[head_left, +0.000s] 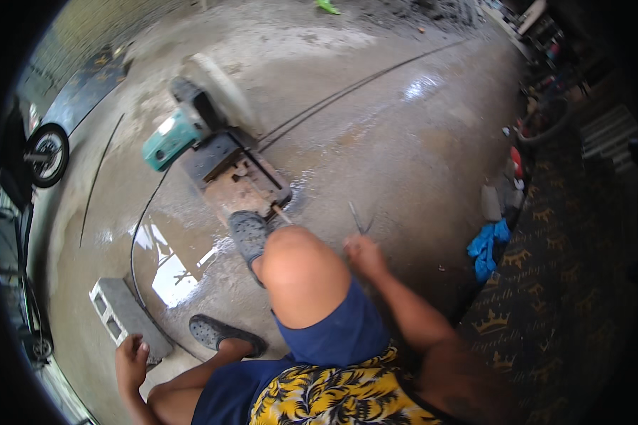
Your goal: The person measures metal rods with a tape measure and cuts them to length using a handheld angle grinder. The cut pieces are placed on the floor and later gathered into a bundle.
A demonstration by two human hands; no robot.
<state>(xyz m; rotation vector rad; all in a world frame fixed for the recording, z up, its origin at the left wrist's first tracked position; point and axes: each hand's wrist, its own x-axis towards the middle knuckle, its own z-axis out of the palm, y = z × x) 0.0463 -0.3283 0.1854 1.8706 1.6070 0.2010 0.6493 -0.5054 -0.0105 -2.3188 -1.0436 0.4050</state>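
Metal pieces (pixel 354 214), thin and splayed into a narrow V, are pinched by the right hand (pixel 364 255), whose fingers are folded around their near end. The right forearm is slanted up and leftward from the lower right, and the hand is held just beside the bent right knee. From that grip the pieces are pointed forward, away from the body, over the wet concrete floor (pixel 404 166); their outline is softened by blur, so exactly how they meet cannot be told.

Ahead and to the left of the right hand, well apart from its grip, a teal-motored cut-off saw (pixel 171 139) is set on the floor. A slim rod (pixel 282 214) is seen jutting from the near edge of its base, and the front of the base is partly covered by a grey clog (pixel 248 234).

The left hand is held low, beside the left leg, with the wrist raised and the fingers loosely bent — its grip is slack and parted. By it a hollow concrete block (pixel 131 315) is seen; whether the block is touched cannot be told.
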